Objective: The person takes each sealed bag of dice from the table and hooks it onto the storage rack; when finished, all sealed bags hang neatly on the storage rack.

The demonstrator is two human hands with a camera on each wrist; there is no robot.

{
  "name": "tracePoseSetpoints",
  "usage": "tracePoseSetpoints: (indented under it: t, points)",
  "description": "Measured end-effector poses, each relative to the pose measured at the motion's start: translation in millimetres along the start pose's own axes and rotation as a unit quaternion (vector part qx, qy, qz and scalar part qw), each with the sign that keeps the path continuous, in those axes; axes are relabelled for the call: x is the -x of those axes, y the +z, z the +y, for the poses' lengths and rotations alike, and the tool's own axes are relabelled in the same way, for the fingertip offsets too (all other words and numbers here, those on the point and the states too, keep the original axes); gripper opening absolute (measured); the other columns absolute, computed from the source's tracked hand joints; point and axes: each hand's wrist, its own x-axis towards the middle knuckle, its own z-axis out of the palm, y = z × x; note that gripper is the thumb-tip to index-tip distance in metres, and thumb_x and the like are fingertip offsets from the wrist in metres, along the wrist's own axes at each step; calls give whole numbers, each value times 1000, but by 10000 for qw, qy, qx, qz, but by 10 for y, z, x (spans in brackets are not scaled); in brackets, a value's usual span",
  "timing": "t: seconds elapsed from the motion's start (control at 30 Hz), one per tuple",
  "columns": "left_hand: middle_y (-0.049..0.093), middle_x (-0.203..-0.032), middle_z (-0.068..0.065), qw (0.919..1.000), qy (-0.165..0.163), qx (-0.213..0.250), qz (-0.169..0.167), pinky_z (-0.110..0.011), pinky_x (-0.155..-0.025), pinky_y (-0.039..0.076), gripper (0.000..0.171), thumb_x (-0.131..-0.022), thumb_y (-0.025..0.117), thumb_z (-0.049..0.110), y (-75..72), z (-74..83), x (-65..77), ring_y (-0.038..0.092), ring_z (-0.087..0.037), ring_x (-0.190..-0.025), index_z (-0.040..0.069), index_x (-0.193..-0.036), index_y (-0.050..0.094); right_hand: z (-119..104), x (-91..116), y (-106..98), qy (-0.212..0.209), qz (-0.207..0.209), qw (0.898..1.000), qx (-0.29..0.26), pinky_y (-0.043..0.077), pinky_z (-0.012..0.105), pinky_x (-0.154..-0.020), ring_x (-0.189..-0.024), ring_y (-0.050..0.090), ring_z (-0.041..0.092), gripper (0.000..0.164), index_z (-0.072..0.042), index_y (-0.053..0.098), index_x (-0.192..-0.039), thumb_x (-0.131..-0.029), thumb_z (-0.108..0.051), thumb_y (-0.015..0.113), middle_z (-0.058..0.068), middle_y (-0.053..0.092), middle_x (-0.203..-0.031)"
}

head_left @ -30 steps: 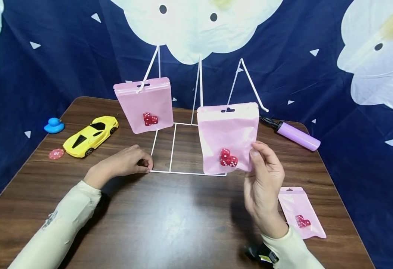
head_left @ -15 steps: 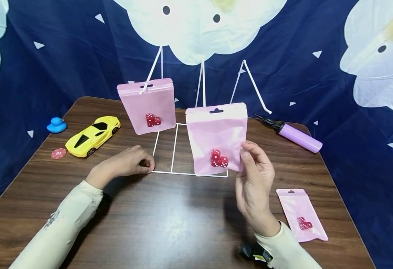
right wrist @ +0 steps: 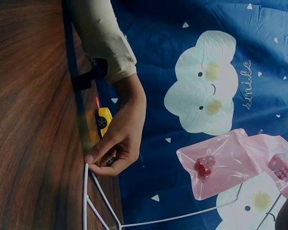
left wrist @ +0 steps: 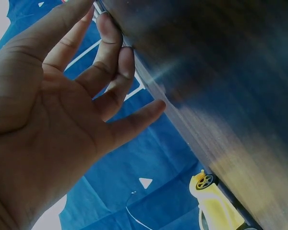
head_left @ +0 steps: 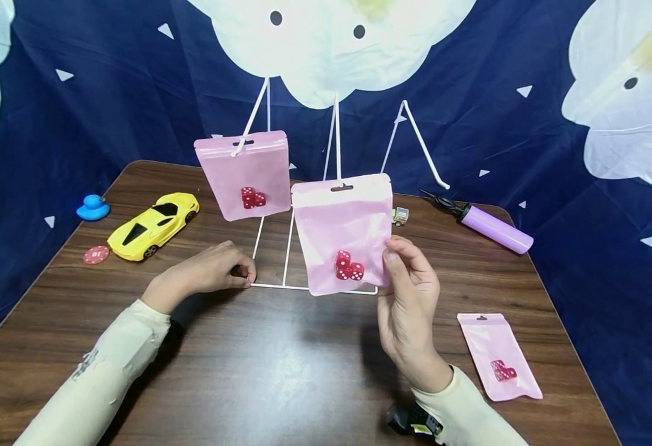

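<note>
My right hand (head_left: 412, 310) pinches the right edge of a pink zip pouch (head_left: 342, 217) between thumb and fingers. Red dice (head_left: 350, 266) show through its lower part. The pouch is upright in the air before the middle arm of a white wire display rack (head_left: 283, 286); its hang hole appears close to that arm, and contact cannot be told. With thumb and fingertips my left hand (head_left: 208, 269) holds the front left corner of the rack's base, also seen in the right wrist view. A similar pouch (head_left: 264, 167) hangs from the rack's left hook.
Another pink pouch (head_left: 490, 341) lies at the right. The rack's right hook (head_left: 443, 184) carries nothing. A purple hand pump (head_left: 495, 229) and small toy truck (head_left: 400, 216) are behind. Leftward are a yellow toy car (head_left: 155, 226), blue duck (head_left: 93, 207) and red chip (head_left: 96, 254).
My right hand has carried the pouch leftward, from near the right hook to the middle arm, uncovering the toy truck. The left hand keeps its place on the rack.
</note>
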Motion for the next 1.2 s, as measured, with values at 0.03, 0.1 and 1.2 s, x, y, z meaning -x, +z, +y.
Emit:
tracePoseSetpoints:
  t: [0.03,0.1,1.2]
  points:
    - [55,-76,17,10000,4,-2,-6,-42,-86,38,24,-90,83,10,0,1,-4,53,-11,-78,28,-81,70,-1,0,2,1,14,10000,0,58,23,-90,-103,68,16,21,0,79,-106,-102,12,62,10,68,-114]
    - [55,-76,17,10000,30,-3,-11,-42,-87,38,24,-90,83,10,-3,2,-7,54,-10,-77,28,-81,71,0,-1,3,14,36,10000,-36,59,24,-90,-103,68,16,21,1,79,-107,-102,13,63,10,68,-113]
    - [57,-79,14,9999,-161,-24,-57,-42,-83,39,26,-89,83,8,-6,27,2,53,-17,-86,28,-80,70,65,-69,-45,443,484,9973,333,57,24,-91,-100,68,15,18,-1,76,-110,-105,7,61,11,70,-111]
